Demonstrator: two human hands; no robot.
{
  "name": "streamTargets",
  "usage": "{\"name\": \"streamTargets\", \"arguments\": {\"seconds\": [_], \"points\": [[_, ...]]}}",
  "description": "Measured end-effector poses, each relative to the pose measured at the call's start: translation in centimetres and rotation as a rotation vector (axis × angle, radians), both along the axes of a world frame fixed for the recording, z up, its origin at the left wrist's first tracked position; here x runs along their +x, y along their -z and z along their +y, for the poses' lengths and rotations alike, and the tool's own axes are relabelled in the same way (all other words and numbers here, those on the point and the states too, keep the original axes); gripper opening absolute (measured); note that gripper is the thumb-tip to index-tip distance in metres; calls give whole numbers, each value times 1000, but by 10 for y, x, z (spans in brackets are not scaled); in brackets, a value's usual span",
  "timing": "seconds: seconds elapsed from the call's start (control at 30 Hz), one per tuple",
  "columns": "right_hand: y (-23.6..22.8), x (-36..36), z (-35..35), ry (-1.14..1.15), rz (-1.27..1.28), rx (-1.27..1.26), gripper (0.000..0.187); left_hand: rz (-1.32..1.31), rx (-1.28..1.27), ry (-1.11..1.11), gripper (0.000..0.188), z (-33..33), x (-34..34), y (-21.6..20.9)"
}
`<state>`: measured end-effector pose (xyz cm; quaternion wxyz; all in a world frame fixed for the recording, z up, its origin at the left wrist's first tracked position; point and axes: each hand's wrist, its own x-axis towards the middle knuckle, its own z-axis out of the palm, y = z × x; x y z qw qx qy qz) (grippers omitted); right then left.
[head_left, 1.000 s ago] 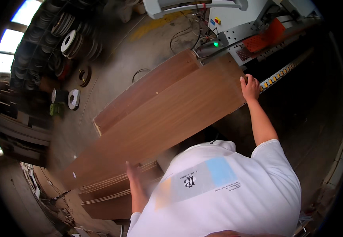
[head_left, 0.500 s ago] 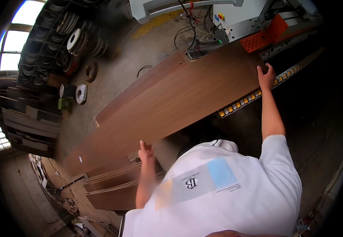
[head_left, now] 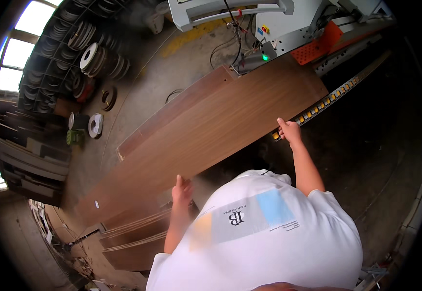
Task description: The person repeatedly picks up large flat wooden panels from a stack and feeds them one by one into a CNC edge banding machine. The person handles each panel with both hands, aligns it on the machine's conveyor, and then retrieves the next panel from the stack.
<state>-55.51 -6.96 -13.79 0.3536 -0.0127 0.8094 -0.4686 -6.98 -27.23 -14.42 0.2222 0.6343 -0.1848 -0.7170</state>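
A long brown wood-grain panel [head_left: 211, 131] lies slantwise ahead of me, from the lower left up to a machine at the upper right. My left hand [head_left: 182, 190] is closed at its near edge, thumb pointing up along the top and the other fingers curled. Farther right, my right hand [head_left: 289, 132] grips the same edge with its thumb on top; its lower fingers are partly hidden. Close by that hand runs a roller rail [head_left: 326, 101] with yellow and grey rollers, beside the panel's right end.
The grey machine [head_left: 281, 30] has an orange perforated plate [head_left: 316, 46] above the panel's right end. Several brown panels [head_left: 135, 242] are stacked at lower left. Racks of edge-banding rolls [head_left: 88, 56] stand at upper left, with a white roll [head_left: 95, 126] on the floor.
My right hand has slid left along the panel's near edge, away from its right corner. My left hand stays at about the same place. A green light on the machine shows brighter.
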Motion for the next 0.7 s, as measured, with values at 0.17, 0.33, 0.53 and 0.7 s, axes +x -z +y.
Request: {"name": "streamTargets", "arguments": {"seconds": [0.17,0.33,0.53,0.7], "points": [[1,-4,2,3,-102,-36,47,-146,-85,-199,44,-14,58,8],[1,1,-3,134,-150,-124,44,-72,-114,-257,52,-28,88,32],[10,0,-5,201,-64,-124,43,-64,-134,-324,37,-18,69,16],[13,-10,-2,233,-10,-84,43,-107,-97,-333,37,-11,58,14]]}}
